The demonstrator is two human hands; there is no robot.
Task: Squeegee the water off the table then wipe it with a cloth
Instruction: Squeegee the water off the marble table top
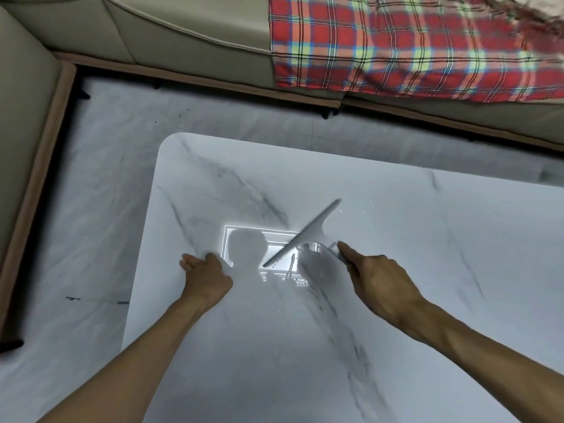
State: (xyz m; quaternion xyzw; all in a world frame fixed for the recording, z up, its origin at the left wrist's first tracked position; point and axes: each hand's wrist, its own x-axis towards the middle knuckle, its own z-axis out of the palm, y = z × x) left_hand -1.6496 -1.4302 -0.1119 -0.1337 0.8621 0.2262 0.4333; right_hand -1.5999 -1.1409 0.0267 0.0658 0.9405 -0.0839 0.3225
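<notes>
**Squeegee of pale grey plastic [305,236] slants across the white marble-look bench [396,346], held in the right hand**

The squeegee is over the middle of the bench top, just beyond the two hands. The long axis of its blade runs on a diagonal. One end is low and to the left, over the bright reflection of a ceiling light [244,236], and the other is higher and to the right, pointing towards the far right of the bench. The blade is slightly blurred, so I cannot tell whether its whole edge touches the surface. Its short handle leaves the middle of the blade and points down and to the right, towards the person.

The right hand [381,279] grips that handle, with the fingers curled round its end and the back of the hand turned up. The left hand [207,276] is over the bench to the left of the blade's lower end, apart from it. Its fingers are loosely bent and it holds nothing. Whether it rests on the surface or hovers just above it is unclear.

A few water drops [312,247] and a thin streak of water glint just on the near side of the blade, between it and the right hand.

Past the far edge of the bench is a grey marbled floor [91,209]. Beyond that is a beige sofa [183,32] with a red plaid blanket [412,44] draped over its seat.
</notes>
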